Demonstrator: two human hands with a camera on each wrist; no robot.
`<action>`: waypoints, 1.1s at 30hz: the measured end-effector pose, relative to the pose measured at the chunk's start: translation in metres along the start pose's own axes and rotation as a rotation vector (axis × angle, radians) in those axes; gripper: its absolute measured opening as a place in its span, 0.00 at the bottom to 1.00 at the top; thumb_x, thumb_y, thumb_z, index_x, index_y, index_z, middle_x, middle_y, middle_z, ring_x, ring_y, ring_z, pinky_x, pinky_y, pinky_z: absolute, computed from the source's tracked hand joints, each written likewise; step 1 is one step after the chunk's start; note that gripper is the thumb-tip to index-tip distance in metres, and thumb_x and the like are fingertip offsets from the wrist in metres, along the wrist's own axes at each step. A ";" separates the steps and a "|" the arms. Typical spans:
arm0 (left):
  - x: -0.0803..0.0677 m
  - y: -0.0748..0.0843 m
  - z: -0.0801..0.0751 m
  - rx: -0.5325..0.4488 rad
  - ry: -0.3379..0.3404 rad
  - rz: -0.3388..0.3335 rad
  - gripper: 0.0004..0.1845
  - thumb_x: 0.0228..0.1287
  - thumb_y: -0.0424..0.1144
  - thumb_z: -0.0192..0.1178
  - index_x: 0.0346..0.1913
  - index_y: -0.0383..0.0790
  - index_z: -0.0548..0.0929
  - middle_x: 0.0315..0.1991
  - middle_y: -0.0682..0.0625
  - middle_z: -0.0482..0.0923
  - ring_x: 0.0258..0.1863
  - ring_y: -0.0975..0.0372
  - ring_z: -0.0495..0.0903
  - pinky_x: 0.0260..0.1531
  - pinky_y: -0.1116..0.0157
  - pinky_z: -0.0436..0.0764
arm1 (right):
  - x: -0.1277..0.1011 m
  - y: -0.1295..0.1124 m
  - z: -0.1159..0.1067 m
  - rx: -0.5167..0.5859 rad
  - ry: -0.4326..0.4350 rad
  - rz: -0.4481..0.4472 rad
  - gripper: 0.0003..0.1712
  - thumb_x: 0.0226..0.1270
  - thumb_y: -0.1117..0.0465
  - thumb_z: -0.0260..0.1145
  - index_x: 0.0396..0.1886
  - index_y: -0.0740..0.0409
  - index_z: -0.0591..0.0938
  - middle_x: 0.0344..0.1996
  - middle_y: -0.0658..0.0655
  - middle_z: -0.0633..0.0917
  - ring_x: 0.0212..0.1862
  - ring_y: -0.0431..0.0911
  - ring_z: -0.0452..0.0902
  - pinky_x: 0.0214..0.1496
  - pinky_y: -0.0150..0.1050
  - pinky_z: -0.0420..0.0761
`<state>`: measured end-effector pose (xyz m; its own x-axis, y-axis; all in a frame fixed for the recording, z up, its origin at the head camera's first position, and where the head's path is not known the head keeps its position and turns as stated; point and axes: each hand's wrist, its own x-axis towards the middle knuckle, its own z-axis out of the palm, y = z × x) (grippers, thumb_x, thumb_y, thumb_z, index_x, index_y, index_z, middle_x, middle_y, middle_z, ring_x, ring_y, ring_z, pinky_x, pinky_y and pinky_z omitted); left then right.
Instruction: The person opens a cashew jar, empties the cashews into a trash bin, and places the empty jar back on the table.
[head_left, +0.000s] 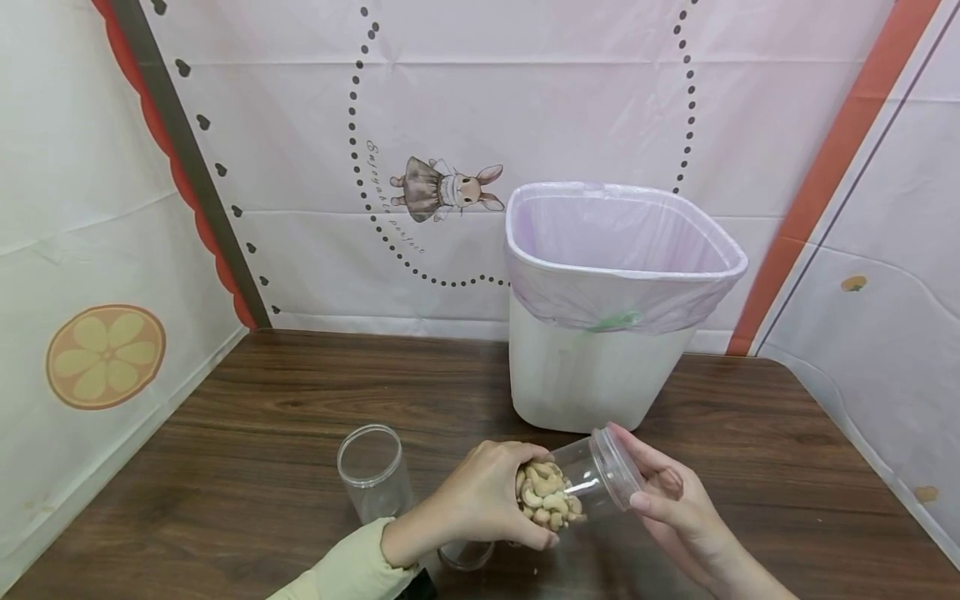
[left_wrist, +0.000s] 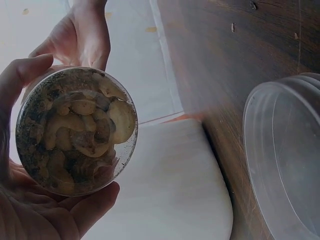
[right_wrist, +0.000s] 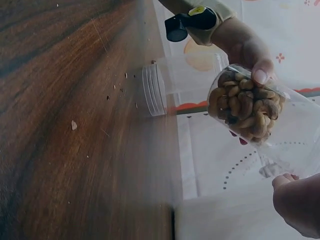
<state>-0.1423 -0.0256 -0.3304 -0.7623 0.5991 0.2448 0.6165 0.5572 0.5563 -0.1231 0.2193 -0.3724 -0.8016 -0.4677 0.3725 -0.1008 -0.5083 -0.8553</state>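
A clear plastic jar of cashews (head_left: pixel 551 496) is held tilted above the table, its nuts gathered at the lower end. My left hand (head_left: pixel 491 492) grips it round that end, thumb and fingers on opposite sides. At the other end, my right hand (head_left: pixel 678 500) pinches the clear lid (head_left: pixel 617 468) between thumb and fingers. A second clear jar (head_left: pixel 371 458), with nothing visible inside, stands left of my left hand, partly hidden by the forearm. In the right wrist view the ringed end of this second jar (right_wrist: pixel 154 90) is against the table.
Behind the hands stands a white bin (head_left: pixel 585 375) lined with a lilac bag (head_left: pixel 622 292). Small crumbs (right_wrist: pixel 74 125) lie on the dark wooden table (head_left: pixel 300 400). Printed cloth (head_left: pixel 315 250) hangs around the back and sides.
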 end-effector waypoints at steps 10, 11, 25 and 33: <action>-0.001 0.000 0.000 0.001 -0.001 -0.015 0.36 0.27 0.52 0.74 0.48 0.43 0.80 0.38 0.59 0.78 0.34 0.74 0.73 0.35 0.76 0.73 | -0.001 -0.006 -0.001 -0.038 -0.005 -0.004 0.30 0.62 0.71 0.53 0.65 0.55 0.65 0.65 0.51 0.66 0.65 0.41 0.59 0.61 0.32 0.64; -0.001 0.000 0.000 0.000 -0.001 -0.016 0.36 0.27 0.52 0.74 0.48 0.43 0.79 0.37 0.59 0.78 0.33 0.74 0.73 0.35 0.76 0.73 | -0.001 -0.006 -0.001 -0.036 -0.014 -0.009 0.30 0.62 0.71 0.52 0.66 0.56 0.64 0.65 0.51 0.65 0.65 0.41 0.59 0.62 0.32 0.64; -0.001 -0.002 0.000 0.004 -0.006 -0.009 0.36 0.28 0.52 0.73 0.48 0.42 0.79 0.38 0.59 0.79 0.34 0.74 0.74 0.35 0.76 0.73 | -0.007 -0.009 -0.008 -0.021 -0.032 -0.031 0.31 0.62 0.75 0.50 0.66 0.57 0.63 0.65 0.52 0.64 0.65 0.42 0.58 0.62 0.32 0.63; -0.003 -0.003 -0.001 0.014 -0.005 0.000 0.36 0.28 0.52 0.73 0.48 0.41 0.79 0.40 0.57 0.79 0.36 0.73 0.74 0.37 0.76 0.73 | -0.012 -0.013 -0.011 -0.032 0.005 -0.027 0.32 0.60 0.78 0.47 0.65 0.60 0.64 0.65 0.54 0.65 0.66 0.41 0.57 0.63 0.31 0.61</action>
<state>-0.1425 -0.0292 -0.3323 -0.7615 0.6017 0.2411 0.6191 0.5650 0.5454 -0.1185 0.2390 -0.3698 -0.8014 -0.4502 0.3938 -0.1410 -0.4976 -0.8559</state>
